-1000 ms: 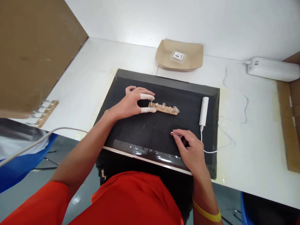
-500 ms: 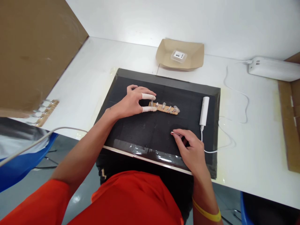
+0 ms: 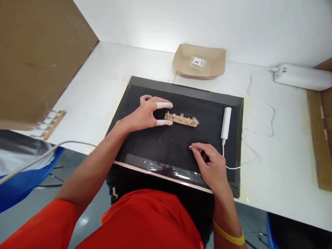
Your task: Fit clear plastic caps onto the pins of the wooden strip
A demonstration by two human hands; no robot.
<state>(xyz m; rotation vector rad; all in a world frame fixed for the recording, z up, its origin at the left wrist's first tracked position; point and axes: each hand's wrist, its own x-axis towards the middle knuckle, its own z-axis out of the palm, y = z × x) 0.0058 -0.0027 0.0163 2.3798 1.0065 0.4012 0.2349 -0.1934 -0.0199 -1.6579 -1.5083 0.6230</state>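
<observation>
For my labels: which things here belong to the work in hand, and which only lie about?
In use: left hand, tan strip, right hand, metal pin, black mat.
Lying about: white wand, paper tray, spare strip, white box, cardboard.

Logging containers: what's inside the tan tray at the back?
A small clear packet with a white label lies flat in the tray, near its middle. The print is too small to read, and the tray floor under the packet is covered.
</observation>
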